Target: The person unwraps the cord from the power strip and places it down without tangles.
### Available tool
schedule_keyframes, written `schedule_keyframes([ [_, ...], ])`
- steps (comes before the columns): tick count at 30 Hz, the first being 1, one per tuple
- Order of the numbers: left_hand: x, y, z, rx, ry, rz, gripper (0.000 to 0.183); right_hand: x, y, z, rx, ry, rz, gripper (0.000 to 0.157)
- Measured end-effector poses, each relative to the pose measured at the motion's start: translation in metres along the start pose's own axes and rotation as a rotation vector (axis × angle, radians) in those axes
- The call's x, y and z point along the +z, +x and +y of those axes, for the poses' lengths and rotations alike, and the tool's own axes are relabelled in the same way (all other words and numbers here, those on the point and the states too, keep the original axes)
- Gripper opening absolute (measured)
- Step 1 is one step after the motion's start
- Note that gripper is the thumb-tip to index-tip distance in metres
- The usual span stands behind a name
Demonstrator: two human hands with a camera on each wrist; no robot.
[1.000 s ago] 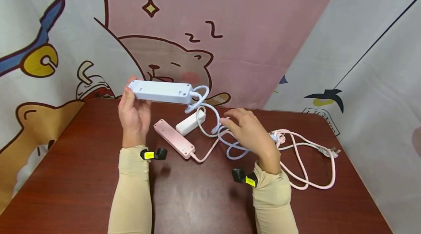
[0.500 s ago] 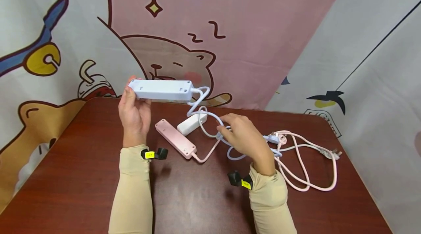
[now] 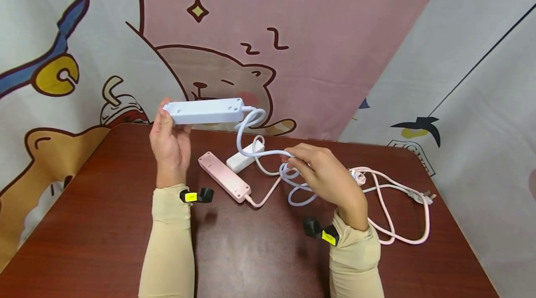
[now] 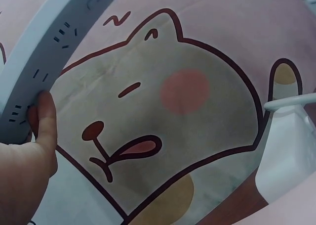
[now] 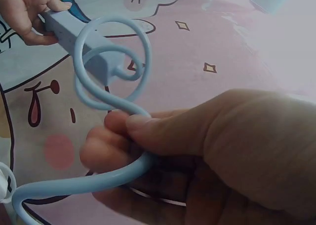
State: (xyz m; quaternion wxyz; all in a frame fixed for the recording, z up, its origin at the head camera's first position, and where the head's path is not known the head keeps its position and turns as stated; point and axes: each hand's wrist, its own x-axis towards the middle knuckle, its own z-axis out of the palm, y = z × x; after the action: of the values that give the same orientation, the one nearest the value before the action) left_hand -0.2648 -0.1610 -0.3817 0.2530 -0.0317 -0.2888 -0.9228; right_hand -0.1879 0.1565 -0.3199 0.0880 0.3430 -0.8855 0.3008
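My left hand (image 3: 170,144) grips one end of a light blue power strip (image 3: 205,111), holding it up above the table. Socket slots show on the strip's side in the left wrist view (image 4: 54,52). From the strip's other end a blue cord (image 3: 243,142) loops and runs to my right hand (image 3: 331,177). That hand pinches the cord between thumb and fingers, plain in the right wrist view, where the cord (image 5: 79,184) bends past the fingertips. More of the blue cord lies in loops under the right hand, which hides part of it.
A pink power strip (image 3: 224,177) and a white power strip (image 3: 244,157) lie on the brown table (image 3: 104,223) between the hands. Their cords cross the blue loops. Pink cord (image 3: 425,223), a pink plug (image 3: 359,177) and a white plug (image 3: 420,197) lie at right. A patterned curtain (image 3: 335,32) hangs behind.
My right hand has come down onto the blue cord, taken it between thumb and fingers, and drawn it a little to the right. The left hand has stayed nearly still with the blue strip.
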Motion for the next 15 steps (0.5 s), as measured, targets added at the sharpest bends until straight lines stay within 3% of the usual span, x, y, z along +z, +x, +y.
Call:
schedule_keyframes([
  [3, -0.0003, 0.0002, -0.0005, 0.007, 0.041, 0.01, 0.045, -0.0021, -0.0006, 0.0009, -0.015, 0.043, 0.032, 0.017],
  [8, -0.0014, 0.0005, -0.0006, 0.02, 0.085, -0.008, 0.047, -0.0014, 0.0008, 0.0026, 0.001, 0.182, 0.175, 0.017],
  [11, -0.0016, -0.0006, 0.0001, 0.018, 0.127, -0.025, 0.049, 0.0004, 0.0016, 0.0037, 0.052, 0.332, 0.271, 0.016],
  [15, -0.0016, -0.0023, 0.0005, 0.011, 0.169, -0.047, 0.051, 0.0011, 0.0031, 0.0044, 0.181, 0.485, 0.418, 0.021],
])
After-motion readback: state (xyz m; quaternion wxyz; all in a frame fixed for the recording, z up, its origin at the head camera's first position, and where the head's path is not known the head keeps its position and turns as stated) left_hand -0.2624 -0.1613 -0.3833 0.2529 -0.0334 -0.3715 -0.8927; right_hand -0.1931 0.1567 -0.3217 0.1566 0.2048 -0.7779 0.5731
